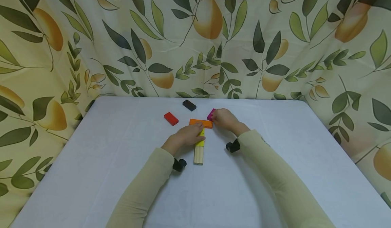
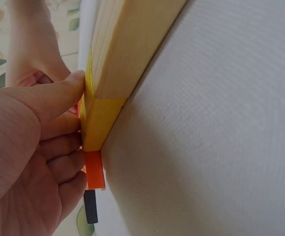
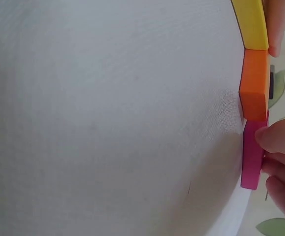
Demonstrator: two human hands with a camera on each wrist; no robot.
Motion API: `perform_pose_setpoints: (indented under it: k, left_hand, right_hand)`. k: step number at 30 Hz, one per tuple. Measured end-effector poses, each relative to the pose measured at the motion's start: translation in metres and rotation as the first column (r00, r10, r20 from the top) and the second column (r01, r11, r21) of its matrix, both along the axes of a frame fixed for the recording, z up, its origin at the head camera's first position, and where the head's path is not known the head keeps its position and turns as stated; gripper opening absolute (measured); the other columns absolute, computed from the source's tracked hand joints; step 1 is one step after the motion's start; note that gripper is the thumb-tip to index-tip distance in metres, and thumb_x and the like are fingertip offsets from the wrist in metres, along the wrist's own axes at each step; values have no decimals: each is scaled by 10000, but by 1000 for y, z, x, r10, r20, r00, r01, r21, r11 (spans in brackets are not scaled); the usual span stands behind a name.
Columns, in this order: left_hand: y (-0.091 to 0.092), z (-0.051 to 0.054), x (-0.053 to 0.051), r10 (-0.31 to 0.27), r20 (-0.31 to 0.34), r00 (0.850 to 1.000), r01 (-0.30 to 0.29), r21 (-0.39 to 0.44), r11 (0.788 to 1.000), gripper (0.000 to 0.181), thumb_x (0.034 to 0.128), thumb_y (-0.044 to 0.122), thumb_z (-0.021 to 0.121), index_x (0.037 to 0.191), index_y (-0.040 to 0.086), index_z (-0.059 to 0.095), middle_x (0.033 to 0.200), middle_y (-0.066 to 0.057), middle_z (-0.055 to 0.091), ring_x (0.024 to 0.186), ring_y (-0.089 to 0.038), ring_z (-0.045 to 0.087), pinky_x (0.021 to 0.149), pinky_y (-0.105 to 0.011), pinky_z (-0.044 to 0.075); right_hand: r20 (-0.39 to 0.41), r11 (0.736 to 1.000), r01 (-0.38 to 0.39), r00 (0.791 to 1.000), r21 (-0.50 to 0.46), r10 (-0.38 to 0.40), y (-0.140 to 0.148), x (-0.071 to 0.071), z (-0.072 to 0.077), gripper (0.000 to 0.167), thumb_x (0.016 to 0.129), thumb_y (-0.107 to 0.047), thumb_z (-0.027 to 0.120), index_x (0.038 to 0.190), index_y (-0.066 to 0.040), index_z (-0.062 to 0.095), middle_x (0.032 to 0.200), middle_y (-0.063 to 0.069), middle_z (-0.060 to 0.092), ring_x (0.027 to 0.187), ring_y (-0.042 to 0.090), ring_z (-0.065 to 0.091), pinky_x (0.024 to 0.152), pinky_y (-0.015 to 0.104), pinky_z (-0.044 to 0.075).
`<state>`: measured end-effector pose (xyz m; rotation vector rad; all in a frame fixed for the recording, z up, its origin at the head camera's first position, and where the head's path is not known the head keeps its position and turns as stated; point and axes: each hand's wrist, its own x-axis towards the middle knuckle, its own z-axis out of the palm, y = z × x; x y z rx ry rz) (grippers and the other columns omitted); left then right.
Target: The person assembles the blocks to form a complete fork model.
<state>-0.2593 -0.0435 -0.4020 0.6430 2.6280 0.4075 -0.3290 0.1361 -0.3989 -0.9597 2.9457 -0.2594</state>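
Note:
A yellow block [image 1: 200, 141] lies end to end with pale wooden blocks [image 1: 198, 155], and its far end meets the orange block [image 1: 193, 121], which is set crosswise. My left hand [image 1: 190, 135] rests over the yellow block; in the left wrist view its straight thumb [image 2: 58, 96] touches the upper face, with the other fingers beside it. At the orange block's right end, my right hand [image 1: 226, 120] pinches a magenta block [image 3: 253, 155] between thumb and fingers. The right wrist view has the magenta block meeting the orange block [image 3: 254, 83]. The hand covers part of the magenta block.
A red block [image 1: 171, 118] lies left of the orange block. Farther back is a black block [image 1: 189, 105]. A white cloth [image 1: 122, 136] covers the table, and a patterned curtain [image 1: 189, 44] hangs behind its far edge.

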Motion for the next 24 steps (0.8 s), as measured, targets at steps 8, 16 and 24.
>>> perform_pose_setpoints:
  k: [8, 16, 24]
  left_hand:
    - [-1, 2, 1, 2, 4, 1000, -2, -3, 1000, 640, 947, 367, 486, 1450, 55, 240, 1500, -68, 222, 1367, -171, 175, 1077, -314, 203]
    - [0, 0, 0, 0, 4, 1000, 0, -15, 1000, 645, 945, 380, 484, 1452, 66, 239, 1508, -58, 198, 1370, -165, 162, 1077, -313, 205]
    - [-1, 1, 1, 9, 10, 1000, -9, -4, 1000, 629, 947, 376, 484, 1450, 76, 255, 1504, -50, 211, 1369, -160, 164, 1077, -314, 201]
  right_hand:
    - [-16, 998, -64, 998, -4, 64, 3, -2, -2, 140, 834, -51, 654, 947, 9, 710, 879, 105, 677, 790, 234, 612, 821, 355, 500]
    - [-23, 996, -95, 995, -4, 95, 7, -2, -4, 181, 833, -31, 655, 1000, 16, 702, 1025, 133, 658, 980, 279, 601, 906, 397, 448]
    - [-39, 998, -60, 997, -26, 59, 7, -2, -7, 175, 833, -11, 646, 996, 13, 707, 1021, 148, 649, 970, 281, 587, 901, 388, 453]
